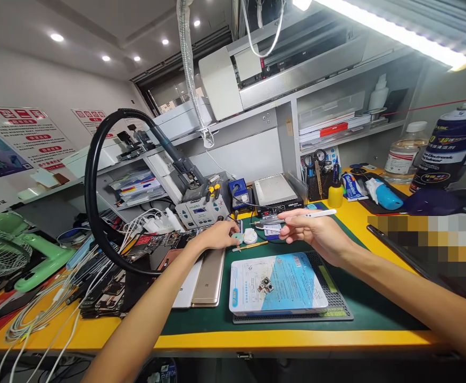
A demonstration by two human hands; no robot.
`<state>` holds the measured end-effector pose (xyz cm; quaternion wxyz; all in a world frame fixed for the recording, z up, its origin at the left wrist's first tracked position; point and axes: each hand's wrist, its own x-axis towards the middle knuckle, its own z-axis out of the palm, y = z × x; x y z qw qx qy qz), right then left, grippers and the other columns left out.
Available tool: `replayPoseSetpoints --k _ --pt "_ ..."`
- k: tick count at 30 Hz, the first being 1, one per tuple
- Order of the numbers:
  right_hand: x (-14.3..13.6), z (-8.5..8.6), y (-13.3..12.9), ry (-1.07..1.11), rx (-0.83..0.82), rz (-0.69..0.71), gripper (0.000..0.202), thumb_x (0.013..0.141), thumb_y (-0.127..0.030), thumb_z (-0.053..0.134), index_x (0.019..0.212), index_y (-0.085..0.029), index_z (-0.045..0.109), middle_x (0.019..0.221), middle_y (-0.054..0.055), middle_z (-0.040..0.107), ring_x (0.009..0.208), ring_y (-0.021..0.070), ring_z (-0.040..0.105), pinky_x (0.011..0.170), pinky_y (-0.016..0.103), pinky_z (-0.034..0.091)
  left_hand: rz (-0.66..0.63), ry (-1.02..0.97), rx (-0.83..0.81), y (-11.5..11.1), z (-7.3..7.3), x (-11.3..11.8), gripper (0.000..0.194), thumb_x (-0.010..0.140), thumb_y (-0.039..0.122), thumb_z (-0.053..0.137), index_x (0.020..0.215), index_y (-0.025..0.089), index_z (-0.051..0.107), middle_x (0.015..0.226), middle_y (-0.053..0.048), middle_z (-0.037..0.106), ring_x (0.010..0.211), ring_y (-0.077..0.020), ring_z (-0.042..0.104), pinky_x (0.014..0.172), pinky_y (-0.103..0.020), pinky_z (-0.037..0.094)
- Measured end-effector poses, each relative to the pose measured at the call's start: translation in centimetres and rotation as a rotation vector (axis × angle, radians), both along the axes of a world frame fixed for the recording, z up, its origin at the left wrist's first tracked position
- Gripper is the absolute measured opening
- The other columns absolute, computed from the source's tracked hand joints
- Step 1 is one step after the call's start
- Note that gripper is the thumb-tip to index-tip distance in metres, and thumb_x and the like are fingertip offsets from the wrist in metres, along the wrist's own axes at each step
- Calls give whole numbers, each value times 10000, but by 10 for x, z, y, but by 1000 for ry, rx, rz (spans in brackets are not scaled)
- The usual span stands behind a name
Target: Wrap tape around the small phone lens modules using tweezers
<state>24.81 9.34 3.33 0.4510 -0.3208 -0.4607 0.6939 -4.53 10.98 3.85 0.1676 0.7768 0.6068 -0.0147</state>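
Note:
My right hand (307,226) is closed around a slim white pen-shaped tool (323,213), its rear end sticking out to the right above the green mat. What its tip looks like is too small to tell. My left hand (221,234) reaches over the back of the mat, its fingers curled onto a small round teal item (238,238). Just right of that stands a small round white container (250,236). In front of both hands, a blue and white flat box (276,284) bears a small camera module (266,285).
A grey perforated pad (339,298) lies under the box. Gold phones (209,279) and piled circuit boards (105,292) sit left, below a black hose (91,175). Behind stands a hot-air station (201,210). A yellow bottle (335,196) and spray can (448,149) stand right.

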Motion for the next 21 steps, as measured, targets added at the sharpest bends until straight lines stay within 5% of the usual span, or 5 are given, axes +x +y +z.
replayPoseSetpoints --k 11,21 --pt "0 1 0 15 -8 -9 162 805 -110 701 947 -117 779 692 93 779 651 187 751 607 251 589 -28 63 61 0 -1 -2 330 1007 357 679 1276 168 650 1270 -98 678 1064 -254 697 900 -457 610" --pt "0 -2 1 21 9 -1 162 816 -123 698 957 -115 776 688 90 781 654 189 752 617 262 587 -103 217 272 -40 -9 3 299 1008 358 674 1248 180 664 1284 -101 672 1088 -252 684 926 -464 597"
